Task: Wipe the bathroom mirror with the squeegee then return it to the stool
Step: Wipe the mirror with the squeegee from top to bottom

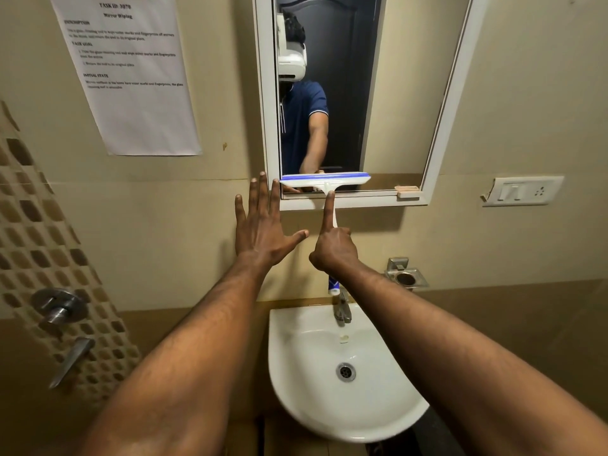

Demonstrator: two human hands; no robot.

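Two hands are up at the far wall. The right hand is closed around the handle of the squeegee, its forefinger stretched up along the stem toward the head. The left hand is empty, fingers spread flat, just left of the mirror with its fingertips near the frame's lower left corner. The squeegee's blade lies across the bottom left of the glass, close above the lower frame.

It looks like a light plastic tool: a stiff white head and stem, with a soft blue edge that should bend against the glass. The handle is the place to grip, as now, with the forefinger pressing the blade flat. Wet plastic could slip, so a full wrap seems wise. Below the hands sit a sink and a tap. No stool is in view.
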